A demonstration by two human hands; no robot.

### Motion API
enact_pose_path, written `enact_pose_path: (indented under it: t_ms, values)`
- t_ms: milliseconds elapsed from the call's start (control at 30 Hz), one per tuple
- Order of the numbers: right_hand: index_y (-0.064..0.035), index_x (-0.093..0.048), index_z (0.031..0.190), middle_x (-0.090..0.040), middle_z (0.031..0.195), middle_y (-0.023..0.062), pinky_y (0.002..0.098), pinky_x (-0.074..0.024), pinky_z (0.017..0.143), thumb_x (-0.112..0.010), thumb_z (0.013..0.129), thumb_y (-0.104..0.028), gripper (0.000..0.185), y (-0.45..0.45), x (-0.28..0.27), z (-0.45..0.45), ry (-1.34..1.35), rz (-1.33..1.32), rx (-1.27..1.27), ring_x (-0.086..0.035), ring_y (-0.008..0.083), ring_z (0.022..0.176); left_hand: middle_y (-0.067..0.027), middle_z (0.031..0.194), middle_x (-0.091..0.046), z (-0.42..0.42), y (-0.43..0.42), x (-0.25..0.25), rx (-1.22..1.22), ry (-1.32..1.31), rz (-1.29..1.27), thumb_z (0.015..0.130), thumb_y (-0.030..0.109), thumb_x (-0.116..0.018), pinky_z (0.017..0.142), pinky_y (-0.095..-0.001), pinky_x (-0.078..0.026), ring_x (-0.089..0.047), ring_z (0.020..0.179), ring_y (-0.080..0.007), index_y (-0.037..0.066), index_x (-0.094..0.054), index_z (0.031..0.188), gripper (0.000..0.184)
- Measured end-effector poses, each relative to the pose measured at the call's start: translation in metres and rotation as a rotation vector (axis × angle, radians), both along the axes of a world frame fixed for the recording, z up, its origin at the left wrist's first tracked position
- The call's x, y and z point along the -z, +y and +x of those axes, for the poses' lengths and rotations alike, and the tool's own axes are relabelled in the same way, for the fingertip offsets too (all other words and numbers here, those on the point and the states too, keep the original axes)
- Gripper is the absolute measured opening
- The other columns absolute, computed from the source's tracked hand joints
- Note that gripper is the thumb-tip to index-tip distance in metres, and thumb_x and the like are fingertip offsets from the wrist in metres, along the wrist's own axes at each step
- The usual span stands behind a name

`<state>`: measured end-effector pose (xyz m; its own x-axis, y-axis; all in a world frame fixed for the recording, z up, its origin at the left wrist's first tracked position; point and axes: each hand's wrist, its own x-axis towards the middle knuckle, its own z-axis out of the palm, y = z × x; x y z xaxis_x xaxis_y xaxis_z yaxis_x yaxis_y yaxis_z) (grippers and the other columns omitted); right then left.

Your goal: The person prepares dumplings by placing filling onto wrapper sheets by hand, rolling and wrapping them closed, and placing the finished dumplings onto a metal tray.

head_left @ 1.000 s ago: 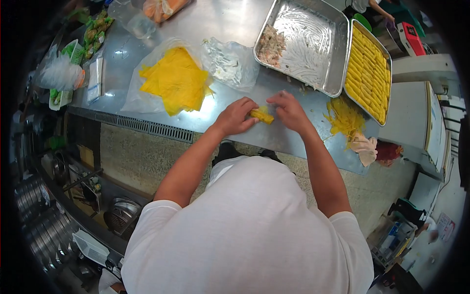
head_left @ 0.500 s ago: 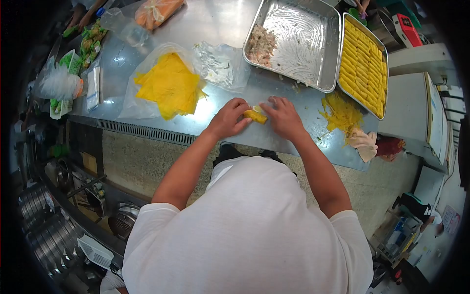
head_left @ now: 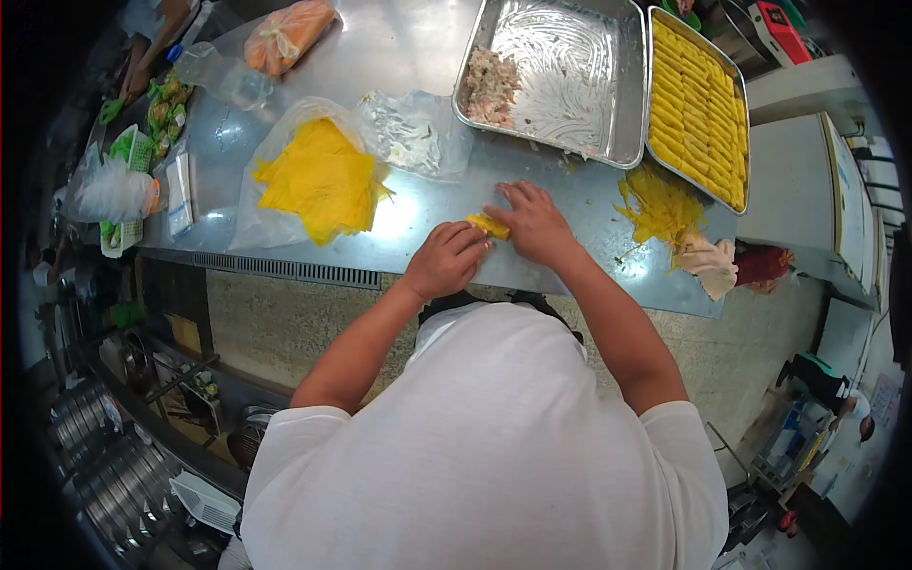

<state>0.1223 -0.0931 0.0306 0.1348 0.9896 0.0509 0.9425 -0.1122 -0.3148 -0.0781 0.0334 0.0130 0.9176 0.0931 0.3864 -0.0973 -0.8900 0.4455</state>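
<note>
A small yellow roll (head_left: pixel 488 225) lies between my two hands over the steel table, near its front edge. My left hand (head_left: pixel 448 258) curls round the left end, its fingertips closed on it. At the other end, my right hand (head_left: pixel 535 223) has its thumb against the roll, and its fingers reach forward. Part of the roll is hidden by the fingers. Left of my hands, a stack of yellow wrapper sheets (head_left: pixel 321 180) rests on a clear plastic bag. Beyond my hands, a deep metal tray (head_left: pixel 579 71) holds chopped filling (head_left: pixel 490 87) in its left corner.
A second tray (head_left: pixel 698 195) at the right is packed with finished yellow rolls (head_left: pixel 698 104). Yellow scraps (head_left: pixel 655 211) and a pale cloth (head_left: pixel 708 264) lie near the right edge. A crumpled plastic sheet (head_left: pixel 413 133), a bottle (head_left: pixel 228 78) and a green-filled basket (head_left: pixel 140 152) are leftward.
My left hand has turned and moved slightly down and left, covering more of the roll. The right hand has moved closer round its end. The whole view has shifted a little.
</note>
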Motion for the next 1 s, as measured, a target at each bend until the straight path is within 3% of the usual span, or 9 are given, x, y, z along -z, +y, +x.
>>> enact_pose_path:
  t_ms: [267, 433, 733, 867, 1000]
  values:
    - [-0.0169, -0.075, 0.114, -0.058, 0.138, 0.011, 0.0483, -0.0406, 0.109, -0.066, 0.078, -0.007, 0.038, -0.038, 0.004, 0.026, 0.113, -0.045, 0.022, -0.049, 0.0347, 0.131, -0.0077, 0.122, -0.066, -0.001, 0.0, -0.002, -0.001, 0.029, 0.004, 0.082, 0.01, -0.073, 0.103, -0.0439, -0.047, -0.059, 0.121, -0.0294, 0.008, -0.071, 0.114, 0.032]
    - [-0.0094, -0.068, 0.11, -0.061, 0.117, 0.0128, 0.0475, -0.0431, 0.102, -0.074, 0.077, -0.012, 0.034, -0.025, -0.001, -0.005, 0.393, 0.18, 0.06, -0.055, 0.0345, 0.118, -0.007, 0.123, -0.066, 0.008, 0.008, -0.001, 0.025, -0.001, 0.033, 0.081, 0.011, -0.074, 0.102, -0.0442, -0.047, -0.059, 0.12, -0.0292, 0.009, -0.071, 0.114, 0.033]
    - [-0.0114, -0.064, 0.119, -0.061, 0.114, 0.01, 0.0465, -0.0433, 0.099, -0.076, 0.081, -0.018, 0.04, -0.008, 0.015, -0.008, 0.259, 0.15, 0.181, -0.054, 0.0325, 0.114, -0.0077, 0.121, -0.066, 0.053, 0.043, 0.006, 0.142, 0.065, 0.005, 0.085, 0.015, -0.072, 0.098, -0.0429, -0.048, -0.06, 0.116, -0.0298, 0.008, -0.068, 0.114, 0.031]
    - [-0.0113, -0.063, 0.122, -0.061, 0.113, 0.0096, 0.0471, -0.0435, 0.098, -0.075, 0.083, -0.018, 0.042, -0.001, 0.012, -0.005, 0.249, 0.218, 0.209, -0.054, 0.0325, 0.114, -0.0086, 0.116, -0.065, 0.075, 0.057, 0.0, 0.17, 0.196, 0.017, 0.092, 0.02, -0.065, 0.095, -0.0436, -0.049, -0.06, 0.108, -0.0307, 0.007, -0.068, 0.115, 0.026]
    - [-0.0103, -0.062, 0.126, -0.061, 0.117, 0.0105, 0.0474, -0.0436, 0.099, -0.075, 0.082, -0.017, 0.046, 0.0, 0.017, 0.004, 0.249, 0.145, 0.25, -0.055, 0.0332, 0.115, -0.0125, 0.112, -0.064, 0.086, 0.058, -0.002, 0.053, 0.284, -0.069, 0.095, 0.019, -0.062, 0.092, -0.0426, -0.05, -0.061, 0.105, -0.0333, 0.006, -0.068, 0.115, 0.025]
